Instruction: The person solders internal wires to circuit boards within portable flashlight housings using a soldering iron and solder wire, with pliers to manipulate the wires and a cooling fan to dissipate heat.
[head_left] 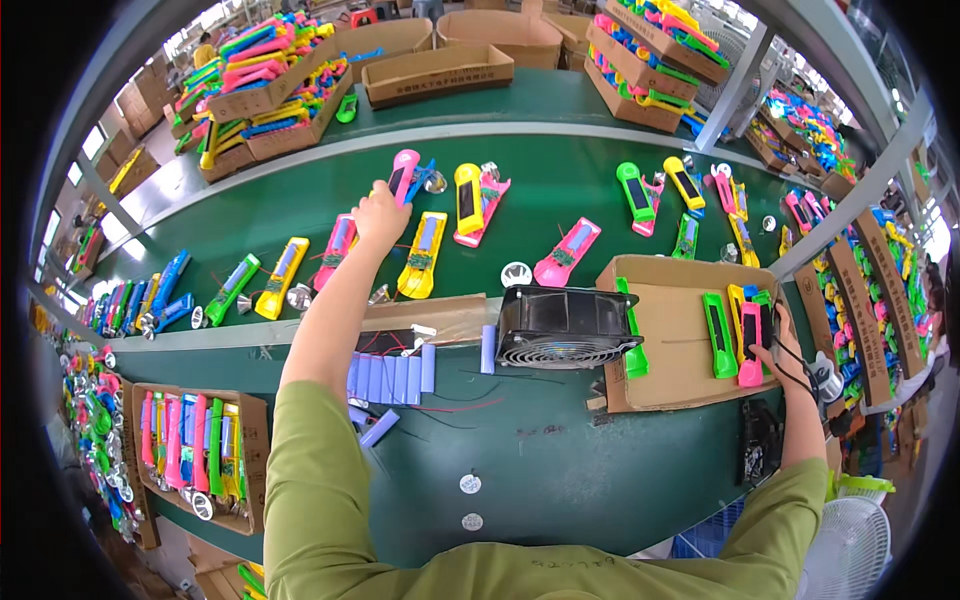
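Observation:
My left hand (380, 212) reaches over the green bench and closes on the lower end of a pink flashlight casing (403, 172) with a dark panel. Right beside that casing lies a blue one (420, 188) with a round silver reflector (435, 182). Inside an open cardboard box (668, 300) on the right, my right hand (788, 350) has its fingers round a pink flashlight casing (750, 335); part of the grip is hidden. Green and yellow casings stand next to it, and another green casing (717, 335) lies to their left.
A black fan (560, 325) stands against the box's left side. Blue battery cells (388, 380) with loose wires lie near my left forearm. Several coloured casings are spread along the bench. A filled carton (257, 440) sits at lower left; a metal rail (480, 130) crosses behind.

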